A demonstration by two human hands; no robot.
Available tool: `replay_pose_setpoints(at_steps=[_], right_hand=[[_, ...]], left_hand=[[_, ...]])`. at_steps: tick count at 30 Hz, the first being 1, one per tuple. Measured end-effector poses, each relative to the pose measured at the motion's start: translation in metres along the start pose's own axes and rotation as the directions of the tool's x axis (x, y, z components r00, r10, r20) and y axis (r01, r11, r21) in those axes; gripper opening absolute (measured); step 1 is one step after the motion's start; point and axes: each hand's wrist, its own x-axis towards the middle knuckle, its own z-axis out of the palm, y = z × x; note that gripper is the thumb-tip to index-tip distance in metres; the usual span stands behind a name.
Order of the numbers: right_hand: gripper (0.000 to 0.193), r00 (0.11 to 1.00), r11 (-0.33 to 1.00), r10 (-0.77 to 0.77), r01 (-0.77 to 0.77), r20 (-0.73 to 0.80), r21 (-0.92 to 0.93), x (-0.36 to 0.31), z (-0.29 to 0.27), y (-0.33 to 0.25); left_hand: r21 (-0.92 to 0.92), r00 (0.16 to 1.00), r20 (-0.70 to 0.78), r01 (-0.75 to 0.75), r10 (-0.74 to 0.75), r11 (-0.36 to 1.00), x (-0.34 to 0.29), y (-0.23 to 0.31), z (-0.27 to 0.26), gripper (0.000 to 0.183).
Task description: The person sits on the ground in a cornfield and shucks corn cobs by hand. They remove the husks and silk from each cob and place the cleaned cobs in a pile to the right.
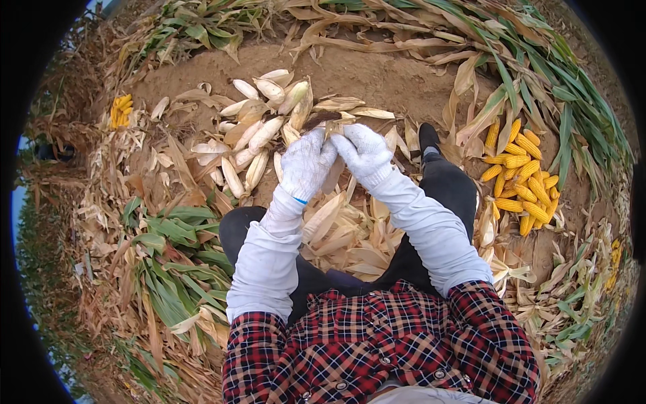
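Note:
My left hand [307,163] and my right hand [364,153], both in white gloves, meet in front of me. Their fingers are closed together on a dry corn husk [332,126], its tan tip showing just beyond the fingertips. Most of what they grip is hidden behind the gloves, so whether an ear is inside I cannot tell. Dark brown corn silk [319,120] shows beside the fingertips. Just beyond and left of my hands lies a loose pile of pale, unhusked corn ears [266,135]. Stripped husks [336,232] are heaped between my legs.
Husked yellow corn cobs [521,176] are piled on the soil at the right. A smaller yellow pile [122,110] lies far left. Cut green and dry stalks [525,60] curve along the far right; green leaves [178,262] lie at my left. My shoe [428,137] stands beyond the right hand.

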Motion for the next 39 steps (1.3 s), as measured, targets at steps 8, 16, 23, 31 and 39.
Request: replay_pose_setpoints(at_steps=[8,16,23,31,39], right_hand=[[0.019,0.893,0.769,0.406,-0.219,-0.195,0.601,0.018,-0.043,0.003],[0.025,0.863,0.405,0.479,-0.052,-0.163,0.913,0.035,-0.082,0.018],[0.021,0.854,0.197,0.507,-0.248,0.118,0.948,0.03,-0.079,0.012],[0.031,0.88,0.22,0.349,-0.412,0.323,0.885,0.017,-0.037,0.013],[0.055,0.864,0.783,0.375,-0.49,0.338,0.384,0.001,-0.007,0.033]], left_hand=[[0.269,0.959,-0.127,0.28,-0.255,0.921,0.01,-0.084,0.021,0.037],[0.37,0.69,0.673,-0.003,-0.266,0.929,-0.053,-0.104,0.075,0.034],[-0.004,0.966,0.174,0.195,-0.191,0.981,-0.019,-0.058,0.022,0.054],[-0.269,0.87,0.49,0.212,-0.056,0.94,0.001,0.025,0.0,0.067],[-0.668,0.913,0.319,0.407,-0.254,0.623,0.012,0.023,-0.015,0.045]])
